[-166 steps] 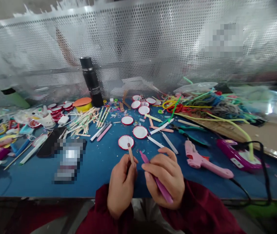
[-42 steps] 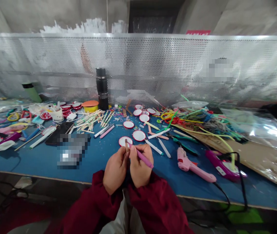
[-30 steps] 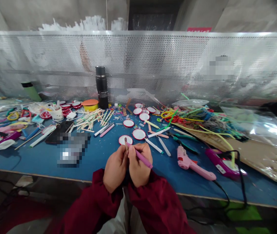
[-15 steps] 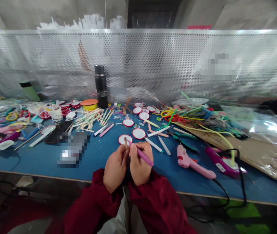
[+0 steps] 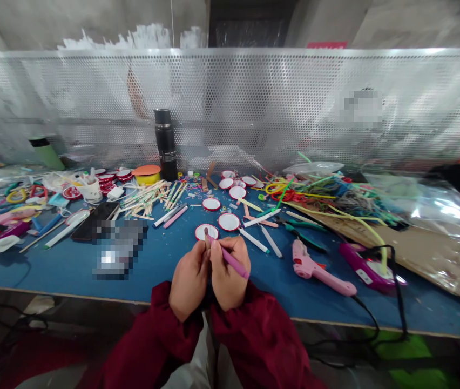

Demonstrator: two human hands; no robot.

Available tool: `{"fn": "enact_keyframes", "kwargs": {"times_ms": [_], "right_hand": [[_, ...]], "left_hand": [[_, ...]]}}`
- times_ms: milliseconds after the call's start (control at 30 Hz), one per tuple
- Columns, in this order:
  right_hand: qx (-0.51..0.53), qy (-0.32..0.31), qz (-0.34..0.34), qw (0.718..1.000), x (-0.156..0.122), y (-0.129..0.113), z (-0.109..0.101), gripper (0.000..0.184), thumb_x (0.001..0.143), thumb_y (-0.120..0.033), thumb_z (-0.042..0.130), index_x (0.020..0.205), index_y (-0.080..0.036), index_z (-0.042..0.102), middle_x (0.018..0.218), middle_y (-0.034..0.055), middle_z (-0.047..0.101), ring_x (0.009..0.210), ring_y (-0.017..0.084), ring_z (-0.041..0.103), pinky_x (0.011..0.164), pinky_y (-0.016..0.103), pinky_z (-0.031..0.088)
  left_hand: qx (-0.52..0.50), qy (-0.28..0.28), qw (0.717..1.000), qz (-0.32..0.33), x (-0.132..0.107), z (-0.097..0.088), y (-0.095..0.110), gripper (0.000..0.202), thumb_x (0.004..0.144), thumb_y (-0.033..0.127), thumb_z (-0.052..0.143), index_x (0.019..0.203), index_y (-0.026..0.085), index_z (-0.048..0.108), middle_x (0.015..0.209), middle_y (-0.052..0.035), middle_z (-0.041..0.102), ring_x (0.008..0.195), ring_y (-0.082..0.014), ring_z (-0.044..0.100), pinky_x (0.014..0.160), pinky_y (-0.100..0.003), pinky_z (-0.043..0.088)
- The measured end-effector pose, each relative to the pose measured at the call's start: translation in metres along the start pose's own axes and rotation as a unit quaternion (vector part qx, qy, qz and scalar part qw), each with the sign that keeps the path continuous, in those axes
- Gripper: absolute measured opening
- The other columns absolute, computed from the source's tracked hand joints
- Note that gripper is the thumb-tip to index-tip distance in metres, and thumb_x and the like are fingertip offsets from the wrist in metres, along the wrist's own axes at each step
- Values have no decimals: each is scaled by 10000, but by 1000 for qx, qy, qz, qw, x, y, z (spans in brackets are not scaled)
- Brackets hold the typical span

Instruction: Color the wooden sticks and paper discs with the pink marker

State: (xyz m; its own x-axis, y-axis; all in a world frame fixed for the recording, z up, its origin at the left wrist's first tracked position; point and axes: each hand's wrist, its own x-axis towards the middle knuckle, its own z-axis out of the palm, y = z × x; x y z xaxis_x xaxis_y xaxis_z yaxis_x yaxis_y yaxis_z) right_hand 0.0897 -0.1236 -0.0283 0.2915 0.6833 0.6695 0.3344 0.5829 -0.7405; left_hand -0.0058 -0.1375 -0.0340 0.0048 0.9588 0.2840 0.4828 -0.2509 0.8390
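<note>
My left hand [image 5: 188, 280] is closed around a wooden craft stick [image 5: 207, 236], which stands up from the fingertips with a dark brownish tip. A purple marker [image 5: 235, 263] is pinched in my right hand [image 5: 228, 276], its point end against or very near the stick; the exact contact is too small to make out. Both hands meet above the front part of the table. Just beyond them lies a white disc with a red rim [image 5: 201, 231], and a similar disc [image 5: 229, 221] sits to its right.
A pink glue gun [image 5: 321, 273] and green-handled pliers [image 5: 306, 237] lie to the right, near cardboard [image 5: 428, 256] and tangled pipe cleaners [image 5: 339, 194]. Leftward are a phone [image 5: 94, 220], a pile of sticks [image 5: 147, 199] and a black bottle [image 5: 166, 146]. A perforated metal screen [image 5: 254, 108] stands behind.
The marker's point end has shifted slightly left, closer to the stick's upper part, as my right hand moved left. The whole view has shifted a little.
</note>
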Motion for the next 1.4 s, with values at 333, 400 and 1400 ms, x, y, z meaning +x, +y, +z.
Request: {"fn": "enact_keyframes", "kwargs": {"times_ms": [333, 400, 1400], "right_hand": [[1, -1, 10, 1000, 0, 0, 0, 130, 933, -304, 582, 846, -209, 568, 775, 15, 613, 720, 164, 618, 678, 298, 507], [-7, 7, 7, 1000, 0, 0, 0, 136, 932, -307, 584, 840, -209, 562, 764, 15, 614, 711, 167, 616, 670, 299, 502], [-8, 11, -6, 1000, 1, -1, -1, 113, 940, -286, 579, 868, -201, 560, 781, 17, 624, 714, 163, 622, 673, 294, 497]], "left_hand": [[-1, -8, 1000, 7, 0, 0, -3, 243, 1008, 376, 367, 931, 218, 536, 830, -49, 666, 738, -178, 586, 796, -296, 482], [0, -7, 1000, 7, 1, 0, -2, 250, 1009, 385, 364, 933, 219, 534, 849, -53, 668, 760, -181, 597, 804, -297, 483], [-6, -27, 1000, -8, 1, -2, 0, 265, 1008, 408, 355, 880, 222, 495, 782, -30, 603, 807, -190, 596, 793, -290, 454]]}}
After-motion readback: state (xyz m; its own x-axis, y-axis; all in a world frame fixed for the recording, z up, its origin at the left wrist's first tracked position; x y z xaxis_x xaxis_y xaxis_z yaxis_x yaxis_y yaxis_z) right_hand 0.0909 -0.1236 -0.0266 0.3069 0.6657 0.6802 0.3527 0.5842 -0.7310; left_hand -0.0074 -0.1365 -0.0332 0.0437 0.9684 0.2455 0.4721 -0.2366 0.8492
